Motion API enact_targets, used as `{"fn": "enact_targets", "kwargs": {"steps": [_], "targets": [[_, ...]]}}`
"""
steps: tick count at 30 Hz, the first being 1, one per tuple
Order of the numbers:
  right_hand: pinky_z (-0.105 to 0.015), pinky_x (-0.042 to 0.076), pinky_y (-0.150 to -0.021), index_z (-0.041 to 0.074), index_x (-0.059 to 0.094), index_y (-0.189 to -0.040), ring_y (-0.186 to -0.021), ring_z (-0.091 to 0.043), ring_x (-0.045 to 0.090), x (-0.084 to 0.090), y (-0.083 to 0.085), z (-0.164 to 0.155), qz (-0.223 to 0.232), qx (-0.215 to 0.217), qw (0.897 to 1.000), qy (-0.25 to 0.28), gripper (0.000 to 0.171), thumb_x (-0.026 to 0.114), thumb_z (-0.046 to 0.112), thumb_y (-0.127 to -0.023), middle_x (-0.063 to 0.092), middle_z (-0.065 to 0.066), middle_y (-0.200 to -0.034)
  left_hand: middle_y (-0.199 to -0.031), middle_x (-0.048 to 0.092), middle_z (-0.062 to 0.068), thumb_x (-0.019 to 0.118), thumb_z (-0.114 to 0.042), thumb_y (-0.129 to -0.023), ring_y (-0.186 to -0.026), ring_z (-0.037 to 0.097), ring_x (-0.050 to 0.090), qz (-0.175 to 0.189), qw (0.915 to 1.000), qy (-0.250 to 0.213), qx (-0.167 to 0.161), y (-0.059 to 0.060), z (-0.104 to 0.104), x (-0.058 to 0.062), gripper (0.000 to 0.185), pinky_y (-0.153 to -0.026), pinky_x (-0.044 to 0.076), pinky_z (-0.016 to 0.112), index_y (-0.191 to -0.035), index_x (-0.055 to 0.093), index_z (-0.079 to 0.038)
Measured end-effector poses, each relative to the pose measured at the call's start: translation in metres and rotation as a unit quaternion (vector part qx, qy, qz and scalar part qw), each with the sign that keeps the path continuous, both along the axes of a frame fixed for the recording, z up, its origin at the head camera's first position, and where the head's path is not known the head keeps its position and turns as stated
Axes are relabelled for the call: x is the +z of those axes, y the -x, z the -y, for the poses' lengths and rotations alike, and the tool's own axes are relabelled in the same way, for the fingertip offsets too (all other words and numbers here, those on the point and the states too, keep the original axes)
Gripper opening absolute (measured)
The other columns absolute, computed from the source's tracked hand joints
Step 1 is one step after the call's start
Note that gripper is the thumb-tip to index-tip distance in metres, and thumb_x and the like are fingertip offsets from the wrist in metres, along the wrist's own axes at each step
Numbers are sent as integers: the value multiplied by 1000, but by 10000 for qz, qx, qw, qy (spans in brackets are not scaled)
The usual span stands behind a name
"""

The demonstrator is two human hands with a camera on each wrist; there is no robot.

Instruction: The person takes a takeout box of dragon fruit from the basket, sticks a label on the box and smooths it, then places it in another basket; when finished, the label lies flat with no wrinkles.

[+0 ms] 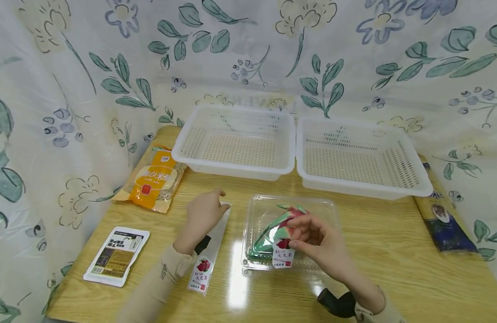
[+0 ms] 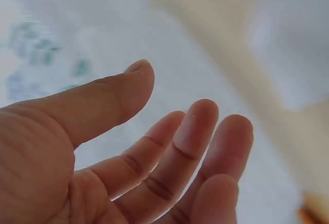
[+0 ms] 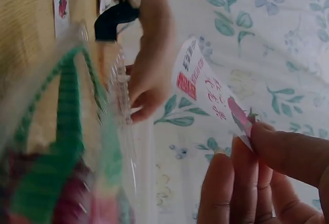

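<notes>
A clear plastic clamshell box (image 1: 258,215) lies on the wooden table with a pink dragon fruit (image 1: 286,216) in green foam netting (image 3: 64,136) inside. My right hand (image 1: 294,234) pinches a white label (image 1: 282,259) with red print at the box's front; in the right wrist view the thumb and fingers (image 3: 241,144) pinch that label (image 3: 203,88) by its corner. My left hand (image 1: 223,200) hovers to the left of the box, fingers relaxed and holding nothing (image 2: 172,93). Beneath it a long white label strip (image 1: 202,273) lies flat on the table.
Two white perforated baskets, left (image 1: 232,169) and right (image 1: 361,192), stand side by side at the back. An orange packet (image 1: 153,179) and a white card pack (image 1: 117,255) lie at the left, a dark blue packet (image 1: 444,220) at the right edge. Floral cloth surrounds the table.
</notes>
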State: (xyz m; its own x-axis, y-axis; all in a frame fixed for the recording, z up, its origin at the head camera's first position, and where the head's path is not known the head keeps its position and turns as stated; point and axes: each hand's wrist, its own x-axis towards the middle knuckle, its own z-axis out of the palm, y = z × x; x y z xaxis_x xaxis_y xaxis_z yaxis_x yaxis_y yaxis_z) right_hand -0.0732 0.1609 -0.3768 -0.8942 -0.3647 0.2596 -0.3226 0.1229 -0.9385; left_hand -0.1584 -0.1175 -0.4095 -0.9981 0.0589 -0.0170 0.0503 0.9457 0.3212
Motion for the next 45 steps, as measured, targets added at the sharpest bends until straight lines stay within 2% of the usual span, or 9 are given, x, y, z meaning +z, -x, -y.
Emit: {"fn": "enact_targets", "kwargs": {"steps": [3,6,10,15,17,19,28,36,45], "targets": [[-20,54,-61,-14,55,-111,-72,-2,62,10,16,-10,476,237,9986,-35,31,67,-6,-84,64,13,-84,-79,71,-1,74,-26,-84,-54,9,53,-731,9952,-177,-627,-10,-19,15,34,-44,37,23,-114,67,-11],[-21,53,-60,-16,52,-116,-71,-4,64,19,32,-19,954,174,9950,-236,36,67,-4,-84,65,11,-82,-85,73,-2,78,-19,-80,-53,8,53,-1720,9713,-312,-1611,-19,-37,26,33,-43,36,19,-110,67,-11],[-24,55,-66,-11,50,-122,-73,-6,64,25,51,-27,1613,-1,9851,-605,41,67,3,-87,64,8,-83,-101,71,0,84,-15,-72,-72,11,65,-2972,9107,-235,-2860,-25,-59,34,44,-56,49,19,-112,64,-13],[-32,57,-78,-8,47,-129,-81,-10,64,23,66,-29,2066,104,9741,-909,44,64,7,-90,63,2,-88,-114,68,-1,83,-18,-73,-105,17,64,-4224,8278,389,-3672,-25,-81,34,45,-87,54,27,-114,65,-22],[-32,57,-79,-9,46,-129,-82,-12,64,20,69,-28,2141,124,9721,-951,45,63,7,-90,63,-1,-89,-112,69,-3,82,-25,-74,-107,17,64,-4479,8032,562,-3886,-26,-86,31,39,-90,52,27,-110,68,-25],[-32,57,-78,-9,47,-128,-82,-13,64,16,72,-28,2165,112,9710,-1002,44,63,6,-90,63,-3,-91,-111,70,-5,81,-31,-74,-106,16,64,-4533,7903,614,-4076,-27,-90,29,34,-90,52,28,-105,69,-25],[-28,56,-62,-8,58,-114,-70,-15,65,6,73,-19,1319,-192,9718,-1947,32,68,-2,-84,67,-14,-88,-88,72,-14,74,-30,-82,-89,6,67,-4178,7954,763,-4324,-28,-97,16,8,-81,49,23,-83,68,-26],[-24,50,-56,1,65,-101,-65,-11,63,8,70,-9,313,-440,9541,-2947,25,72,-4,-77,69,-7,-80,-89,72,-13,72,-28,-84,-91,6,65,-3875,8027,874,-4448,-29,-98,14,6,-76,47,22,-85,67,-25],[-23,38,-46,11,65,-105,-55,-9,54,14,61,7,-1013,-893,8855,-4447,32,74,2,-76,70,0,-76,-90,72,-14,69,-28,-86,-87,5,65,-3739,8037,1098,-4497,-29,-99,14,5,-76,48,22,-83,66,-25]]}}
